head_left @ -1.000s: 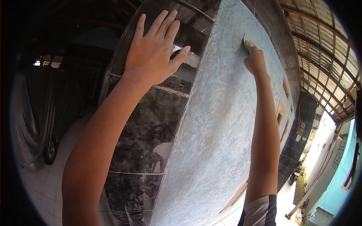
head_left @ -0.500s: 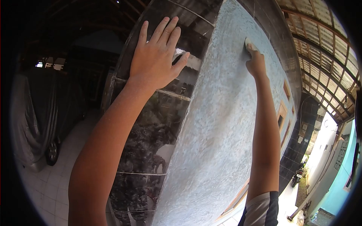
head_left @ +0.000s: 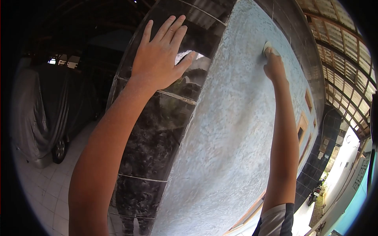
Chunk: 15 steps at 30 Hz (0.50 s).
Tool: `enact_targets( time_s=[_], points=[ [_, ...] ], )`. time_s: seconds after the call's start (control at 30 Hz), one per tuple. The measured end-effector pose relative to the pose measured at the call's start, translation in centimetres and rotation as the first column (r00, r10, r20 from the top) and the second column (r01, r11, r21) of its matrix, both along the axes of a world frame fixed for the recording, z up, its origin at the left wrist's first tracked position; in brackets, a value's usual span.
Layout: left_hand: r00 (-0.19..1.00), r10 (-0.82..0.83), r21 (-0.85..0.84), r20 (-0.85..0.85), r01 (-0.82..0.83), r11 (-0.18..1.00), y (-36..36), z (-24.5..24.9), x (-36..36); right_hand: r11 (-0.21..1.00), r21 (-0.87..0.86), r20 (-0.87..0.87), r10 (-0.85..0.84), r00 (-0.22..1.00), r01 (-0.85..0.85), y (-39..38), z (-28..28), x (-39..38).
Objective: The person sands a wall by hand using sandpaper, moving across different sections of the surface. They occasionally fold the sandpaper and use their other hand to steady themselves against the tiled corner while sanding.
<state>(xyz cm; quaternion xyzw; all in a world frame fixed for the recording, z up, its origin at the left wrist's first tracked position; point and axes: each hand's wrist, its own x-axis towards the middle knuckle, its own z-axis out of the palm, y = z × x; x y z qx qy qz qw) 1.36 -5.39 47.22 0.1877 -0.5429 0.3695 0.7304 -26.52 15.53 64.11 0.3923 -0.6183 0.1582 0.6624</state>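
Note:
My left hand (head_left: 156,63) lies flat with fingers spread on the glossy black tiles (head_left: 151,129) that edge the wall. Higher up on the right, my right hand (head_left: 275,67) grips a pale, rounded flat pad (head_left: 267,48) against the light-blue mottled wall (head_left: 220,114). Its exact kind is too small to make out, and my fingers cover part of it. A darker grey smear runs down the wall below this hand.
At left, a covered car (head_left: 33,114) stands on a white tiled floor (head_left: 47,188). Wood-framed openings (head_left: 302,128) sit in the wall beyond my right arm. Overhead at right is a corrugated roof (head_left: 342,35); a motorbike (head_left: 314,195) is parked further off.
The whole view has shifted a little. My right hand, still gripping the pad, sits slightly further right on the wall. My left hand stays flat on the tiles.

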Motion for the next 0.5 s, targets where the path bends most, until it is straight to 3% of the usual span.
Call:
enact_targets(
  time_s=[0.07,0.13,0.37,0.5],
  points=[
    [1.000,-0.001,-0.001,-0.001,0.001,1.000,0.1,0.1,0.0,0.995,0.010,-0.069,-0.094,0.993,0.094,-1.2,-2.3,0.1],
    [1.000,-0.003,-0.003,-0.002,0.003,1.000,0.1,0.1,0.1,0.997,0.001,-0.119,-0.076,0.990,0.076,-1.7,-3.4,0.6],
    [0.998,0.053,-0.005,0.014,-0.053,0.999,0.4,0.1,0.1,1.000,0.014,-0.006,-0.008,1.000,0.008,-0.1,-2.3,0.4],
    [0.997,0.076,-0.001,0.018,-0.076,0.997,0.6,0.1,0.4,0.992,-0.032,-0.237,-0.125,0.963,0.121,-2.3,-6.5,-0.2]
  ],
)
